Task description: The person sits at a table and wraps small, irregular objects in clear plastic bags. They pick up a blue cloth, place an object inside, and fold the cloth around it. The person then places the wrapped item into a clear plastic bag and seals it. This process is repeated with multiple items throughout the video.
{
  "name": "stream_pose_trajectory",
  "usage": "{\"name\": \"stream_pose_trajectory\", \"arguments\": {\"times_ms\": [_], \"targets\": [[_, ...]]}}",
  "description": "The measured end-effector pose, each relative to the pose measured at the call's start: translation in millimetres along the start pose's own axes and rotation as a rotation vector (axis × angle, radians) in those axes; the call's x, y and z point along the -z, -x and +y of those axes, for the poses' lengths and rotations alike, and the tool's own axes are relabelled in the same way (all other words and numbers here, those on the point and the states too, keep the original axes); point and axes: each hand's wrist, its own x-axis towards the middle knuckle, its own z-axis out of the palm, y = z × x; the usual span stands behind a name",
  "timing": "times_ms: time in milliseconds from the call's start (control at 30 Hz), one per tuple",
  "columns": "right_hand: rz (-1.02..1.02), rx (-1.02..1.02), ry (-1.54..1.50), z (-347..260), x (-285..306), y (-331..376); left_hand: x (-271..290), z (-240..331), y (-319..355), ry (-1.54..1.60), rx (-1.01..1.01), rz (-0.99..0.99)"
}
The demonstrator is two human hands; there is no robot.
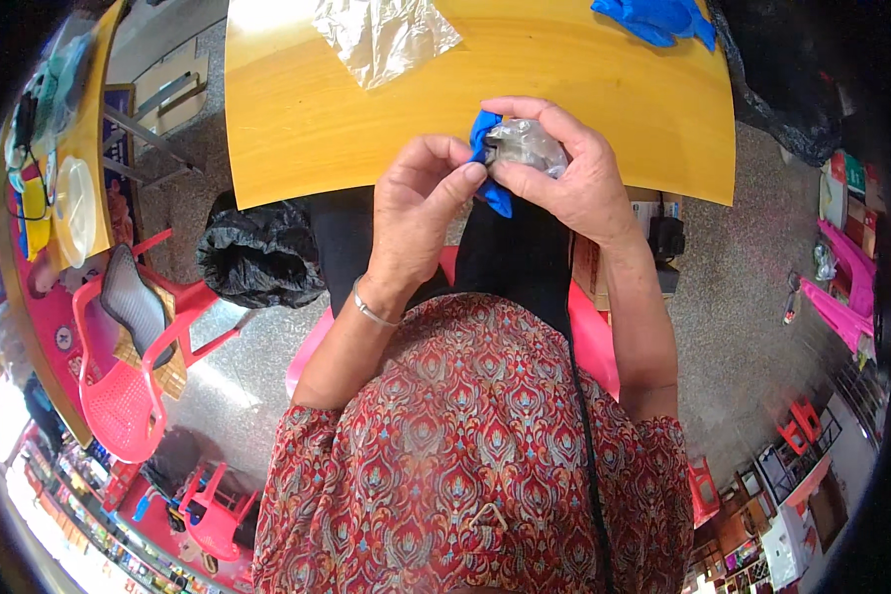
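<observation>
Pinching away at the near edge of the table (307,129), and it's close work! My left hand (411,203) has thumb and forefinger brought nearly together on a blue strip (483,136), the rest of its fingers folded in behind. Across from it, my right hand (589,178) is half curled, thumb below and forefinger above, cupped about a small clear plastic bundle (528,146) with something greyish inside; what that is, I can't tell. The strip stands right against the bundle's left end, its upper part at my right fingertip, its lower tail hanging down past my thumbs, just off the table's edge and above my dark-trousered lap.

Over on the far left of the table lies a crumpled clear plastic bag (386,38), flat and well apart from my hands. Far right, a heap of blue pieces (658,20), same colour as my strip! Black plastic (777,84) drapes beside that corner, and down on my left an open-mouthed black bag (262,257) sits near my knee.
</observation>
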Motion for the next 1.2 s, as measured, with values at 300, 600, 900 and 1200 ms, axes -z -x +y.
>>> {"name": "stream_pose_trajectory", "arguments": {"times_ms": [300,600,900,1200], "targets": [[0.155,-0.005,0.075,4,-12,1,-2,-3,2,-0.478,-0.344,-0.011],[0.249,0.082,-0.059,5,-10,4,-10,-3,-4,0.114,-0.108,0.025],[0.232,0.277,0.272,-16,-12,1,9,18,-21,0.142,0.239,-0.189],[0.367,0.444,0.481,-10,-20,3,-1,10,-11,0.275,0.222,-0.117]]}}
